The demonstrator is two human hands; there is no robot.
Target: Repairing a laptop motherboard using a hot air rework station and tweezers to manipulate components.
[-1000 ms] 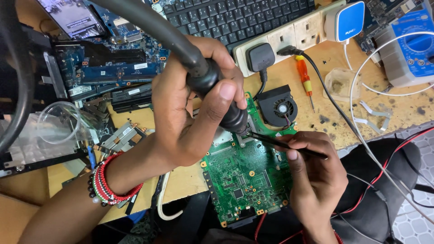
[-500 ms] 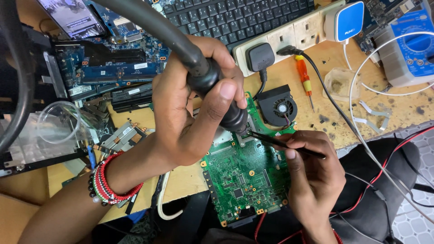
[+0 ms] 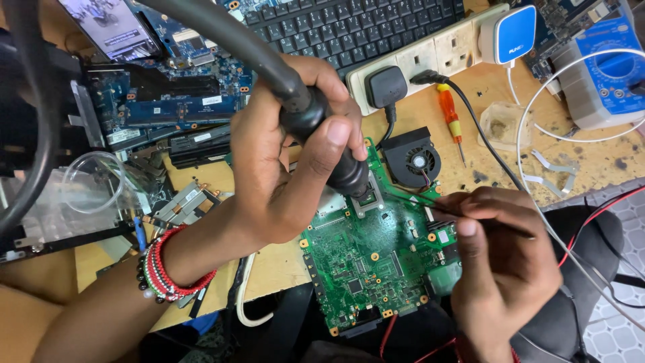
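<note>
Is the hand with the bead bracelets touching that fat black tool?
Touching. The head view shows the left hand wrapped around the black hot-air handle, thumb pressed along its side, above the green circuit board.

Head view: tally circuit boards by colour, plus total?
Green: 1, the green motherboard under the left hand and right hand.
Blue: 1, the blue board beside the keyboard; further edge pieces unclear.
Total: 2

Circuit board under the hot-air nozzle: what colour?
Green circuit board, with small gold pads; head view shows it.
</note>
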